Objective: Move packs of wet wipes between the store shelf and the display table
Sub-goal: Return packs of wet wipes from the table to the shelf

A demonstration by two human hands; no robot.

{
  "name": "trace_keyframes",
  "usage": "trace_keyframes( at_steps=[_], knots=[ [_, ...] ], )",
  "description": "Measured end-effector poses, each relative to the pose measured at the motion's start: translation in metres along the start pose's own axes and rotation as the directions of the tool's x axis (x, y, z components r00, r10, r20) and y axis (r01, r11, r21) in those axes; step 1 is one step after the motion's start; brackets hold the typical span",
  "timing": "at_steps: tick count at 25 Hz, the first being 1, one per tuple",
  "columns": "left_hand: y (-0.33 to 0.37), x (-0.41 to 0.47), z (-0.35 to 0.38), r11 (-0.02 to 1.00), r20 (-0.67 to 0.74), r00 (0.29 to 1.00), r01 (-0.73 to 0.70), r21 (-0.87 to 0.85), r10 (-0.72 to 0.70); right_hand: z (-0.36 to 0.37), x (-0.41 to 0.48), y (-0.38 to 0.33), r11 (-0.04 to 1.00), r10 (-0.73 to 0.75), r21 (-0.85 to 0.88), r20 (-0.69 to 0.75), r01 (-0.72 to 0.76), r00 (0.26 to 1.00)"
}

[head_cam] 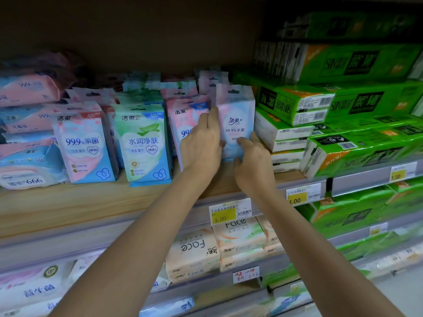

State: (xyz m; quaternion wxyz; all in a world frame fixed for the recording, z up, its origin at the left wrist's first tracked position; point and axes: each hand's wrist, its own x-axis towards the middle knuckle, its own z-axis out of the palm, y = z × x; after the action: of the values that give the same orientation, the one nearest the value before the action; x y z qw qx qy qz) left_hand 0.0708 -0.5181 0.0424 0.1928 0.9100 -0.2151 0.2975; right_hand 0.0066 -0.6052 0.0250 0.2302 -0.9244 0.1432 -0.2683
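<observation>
A pale pink-and-blue pack of wet wipes (235, 115) stands upright on the wooden shelf (91, 202), at the right end of the wipes rows. My left hand (202, 143) grips its left edge, fingers reaching up along the side. My right hand (251, 156) holds its lower right part, fingertips on the front face. More packs of the same kind stand behind it. To the left stand a pink-and-blue pack row (85, 143), a green-and-blue pack row (144, 143) and a pink row (183, 115) partly hidden by my left hand.
Green packs of tissues (343, 106) are stacked tight against the right of the held pack. Larger pink wipes packs (27, 124) are piled at the far left. Price tags (230, 211) line the shelf edge; tissue packs (238, 236) fill the shelf below.
</observation>
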Motion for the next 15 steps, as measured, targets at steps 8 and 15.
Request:
trace_keyframes(
  at_steps=[8, 15],
  knots=[
    [-0.014, 0.013, 0.022, 0.871, -0.158, 0.903, -0.32, 0.373, 0.399, -0.003, 0.014, -0.007, 0.999, -0.037, 0.02, 0.181, 0.034, 0.983],
    [-0.011, 0.018, -0.03, 0.925, 0.136, 0.957, -0.204, -0.322, 0.258, -0.013, 0.015, 0.003, 0.943, 0.096, 0.312, 0.085, -0.118, 0.992]
  ],
)
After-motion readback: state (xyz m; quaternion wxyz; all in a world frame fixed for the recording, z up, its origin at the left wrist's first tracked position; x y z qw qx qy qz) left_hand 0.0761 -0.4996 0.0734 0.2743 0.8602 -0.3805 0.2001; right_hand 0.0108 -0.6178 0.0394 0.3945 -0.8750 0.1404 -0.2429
